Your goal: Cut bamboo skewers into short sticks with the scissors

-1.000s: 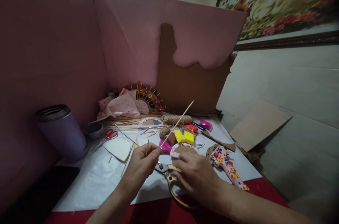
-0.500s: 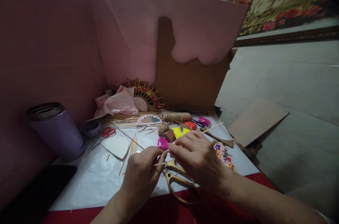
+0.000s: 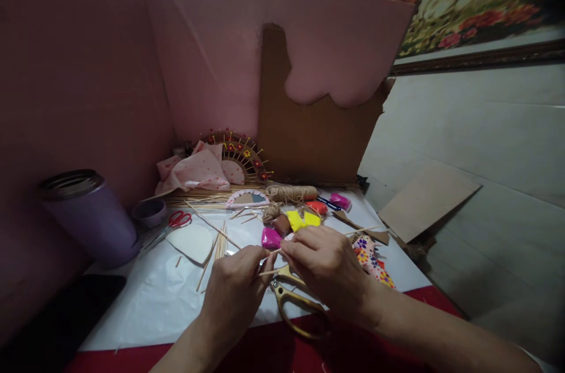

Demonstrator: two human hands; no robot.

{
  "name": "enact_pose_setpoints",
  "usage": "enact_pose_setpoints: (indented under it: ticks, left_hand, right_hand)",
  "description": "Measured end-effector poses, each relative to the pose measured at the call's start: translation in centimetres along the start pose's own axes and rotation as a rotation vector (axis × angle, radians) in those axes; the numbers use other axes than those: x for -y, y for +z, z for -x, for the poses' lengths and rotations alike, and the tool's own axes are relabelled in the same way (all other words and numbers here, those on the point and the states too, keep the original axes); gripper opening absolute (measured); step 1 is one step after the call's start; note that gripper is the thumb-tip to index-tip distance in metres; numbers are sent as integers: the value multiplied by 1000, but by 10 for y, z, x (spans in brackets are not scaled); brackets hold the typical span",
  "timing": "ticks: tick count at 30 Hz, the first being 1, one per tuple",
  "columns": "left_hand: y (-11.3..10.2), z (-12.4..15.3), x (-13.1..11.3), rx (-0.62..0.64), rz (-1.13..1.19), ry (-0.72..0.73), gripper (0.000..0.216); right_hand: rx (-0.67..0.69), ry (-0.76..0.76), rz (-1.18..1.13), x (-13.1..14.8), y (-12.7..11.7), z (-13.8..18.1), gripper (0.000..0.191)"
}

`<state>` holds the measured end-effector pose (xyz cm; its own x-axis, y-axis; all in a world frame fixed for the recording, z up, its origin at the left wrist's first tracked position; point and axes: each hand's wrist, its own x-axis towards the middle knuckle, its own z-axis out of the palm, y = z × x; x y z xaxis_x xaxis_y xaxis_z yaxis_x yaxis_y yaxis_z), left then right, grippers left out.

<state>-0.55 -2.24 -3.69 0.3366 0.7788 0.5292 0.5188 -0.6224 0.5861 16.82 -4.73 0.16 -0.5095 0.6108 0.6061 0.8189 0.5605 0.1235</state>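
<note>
Two human hands, bare. Left hand [image 3: 233, 287] left of lower centre: thumb and back of hand visible, part of the fingers hidden. Right hand [image 3: 331, 261] right of centre: rounded knuckles, fingers partly overlapping each other. Left forearm [image 3: 188, 343] bare down to the bottom edge. Right forearm [image 3: 424, 314] bare too, narrower at the wrist, wider toward lower right. Pale sleeve edge [image 3: 532, 356] in the lower right corner, just a sliver; fabric too dim to tell. Nail detail too small to read.
</note>
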Motion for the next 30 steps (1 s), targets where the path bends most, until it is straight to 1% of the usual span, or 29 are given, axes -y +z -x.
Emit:
enact_pose_setpoints:
  ticks: [2, 6, 8, 9, 11, 13, 14, 15, 16, 17, 18, 19, 20, 22, 24, 26, 28, 30]
  left_hand:
    - [2, 1, 0, 3, 27, -50, 20]
    - [5, 1, 1, 5, -14, -143, 27]
    - [3, -1, 0, 13, -3, -168, 28]
    - [1, -2, -1, 28, 25, -170, 28]
    - [-6, -6, -3, 98, 127, -163, 29]
    - [-14, -9, -6, 243, 280, -177, 32]
    - [-17, -10, -6, 324, 375, -208, 33]
    - [-19, -11, -6, 394, 478, -259, 33]
    - [-21, -11, -6, 440, 583, -328, 32]
    - [-22, -12, -6, 460, 682, -406, 31]
    - [-21, -12, -5, 458, 767, -478, 31]
    - [-20, -12, -4, 446, 837, -534, 31]
    - [-18, -12, -4, 433, 893, -571, 31]
    - [-14, -12, -3, 411, 976, -597, 32]
    - [-11, -14, -2, 381, 1022, -603, 34]
    - [-11, -16, 0, 317, 1018, -652, 39]
    - [-16, -21, 5, 206, 996, -724, 45]
    - [-25, -25, 11, 68, 994, -755, 50]
  right_hand:
    - [-3, 37, 39, 5, 5, 2, 28]
    - [11, 105, 165, 16, 17, 3, 23]
    - [38, 118, 161, 14, 16, 0, 21]
    - [61, 120, 115, 10, 14, -1, 20]
    - [129, 87, -66, -2, 4, -5, 19]
    - [221, 19, -337, -16, -8, -8, 17]
    - [284, 34, -496, -23, -12, -9, 17]
    - [334, 78, -656, -29, -16, -9, 18]
    - [351, 153, -799, -33, -19, -9, 20]
    - [343, 242, -910, -37, -19, -8, 21]
    - [298, 333, -974, -40, -19, -7, 23]
    - [220, 413, -990, -43, -18, -5, 24]
    - [131, 475, -963, -45, -17, -3, 24]
    - [-74, 540, -811, -52, -14, 4, 23]
    - [-252, 549, -599, -61, -13, 14, 20]
    - [-367, 526, -381, -73, -14, 27, 17]
    - [-466, 522, -153, -88, -16, 43, 14]
    - [-498, 518, 19, -104, -17, 57, 14]
